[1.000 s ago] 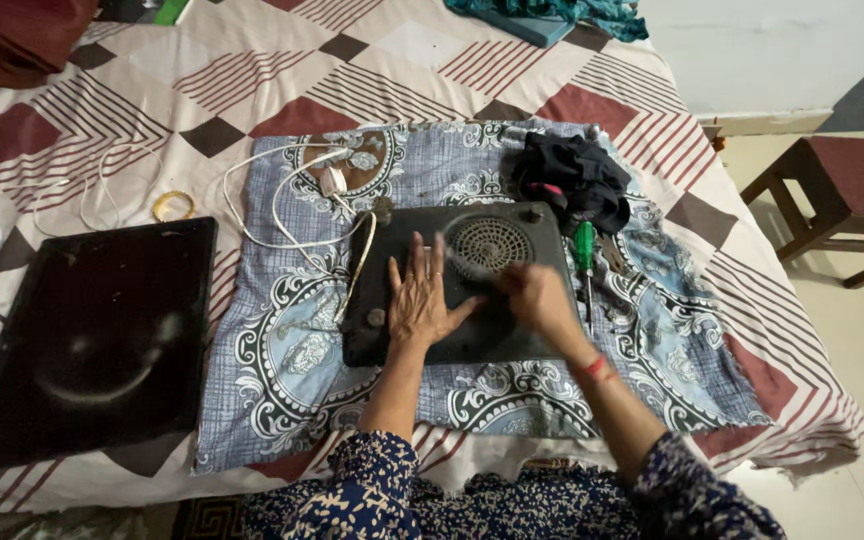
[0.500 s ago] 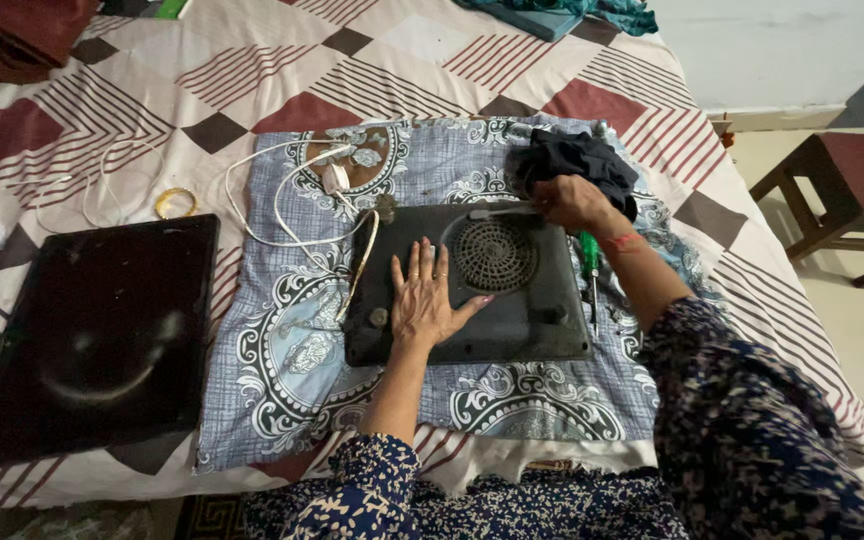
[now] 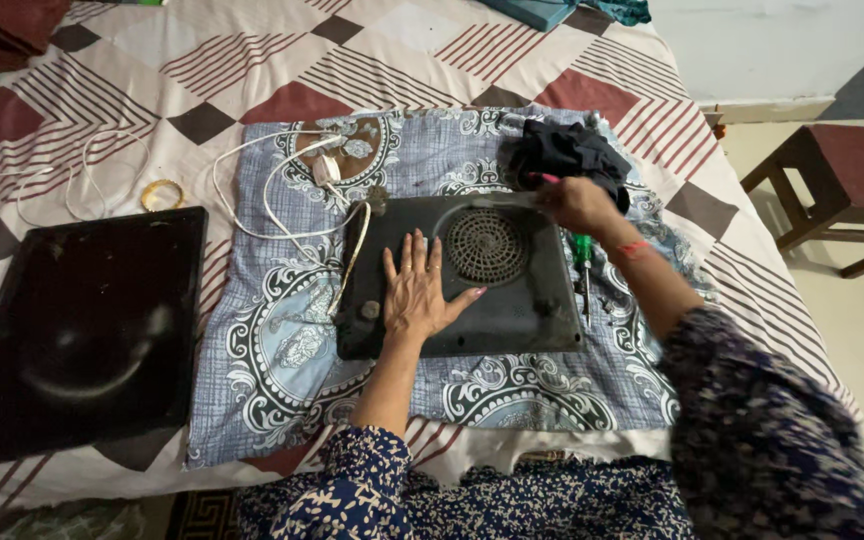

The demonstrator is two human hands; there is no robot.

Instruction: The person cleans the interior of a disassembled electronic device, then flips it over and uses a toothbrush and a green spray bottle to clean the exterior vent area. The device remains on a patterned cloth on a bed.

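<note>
Head view, looking down onto a bed (image 3: 282, 60) covered with a cream sheet patterned in maroon and brown diamonds. A blue-grey patterned cloth (image 3: 282, 350) is spread over the sheet, its front edge near the bed's front edge.

A black flat appliance base (image 3: 522, 310) with a round vent grille (image 3: 485, 245) lies upside down in the middle of the cloth, with bare cloth showing on all 4 sides. The left hand (image 3: 417, 290) rests flat and open on the base, fingers spread, just beside the grille. The right hand (image 3: 577, 203) is at the base's far right corner, closed around a thin tool with a pink end (image 3: 544, 178).

A green-handled screwdriver (image 3: 582, 262) lies along the base's right edge. A crumpled black cloth (image 3: 567, 150) sits just beyond the right hand. A white cord (image 3: 282, 200) loops off the base's left side. Further left lie a black glass panel (image 3: 77, 330) and a small yellow ring (image 3: 162, 193). A dark wooden stool (image 3: 842, 180) stands on the floor to the right.
</note>
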